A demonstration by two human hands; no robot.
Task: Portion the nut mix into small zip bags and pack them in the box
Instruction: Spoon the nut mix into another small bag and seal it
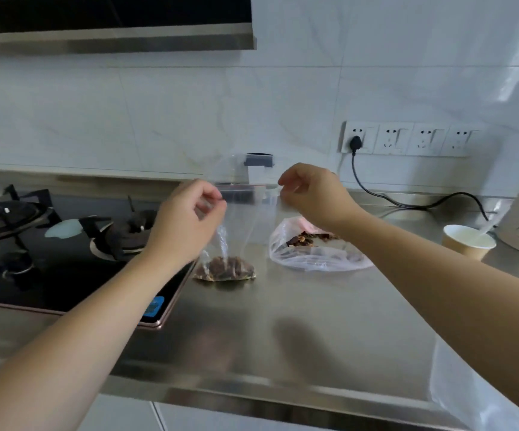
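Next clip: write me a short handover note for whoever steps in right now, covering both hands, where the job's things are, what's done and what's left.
Left hand: pinches the top left corner of the small zip bag.
Right hand: pinches the top right corner of the same bag; both grips hold it upright.
The bag's bottom rests on the steel counter, with a portion of nut mix inside. Whether the zip is sealed cannot be told.
The big plastic bag with the remaining mix lies open behind it, to the right.
Done: one portion bagged.
Left: seal if needed, portion the rest, pack the box; no box is in view.

No text, label or number is sharp enough to read.
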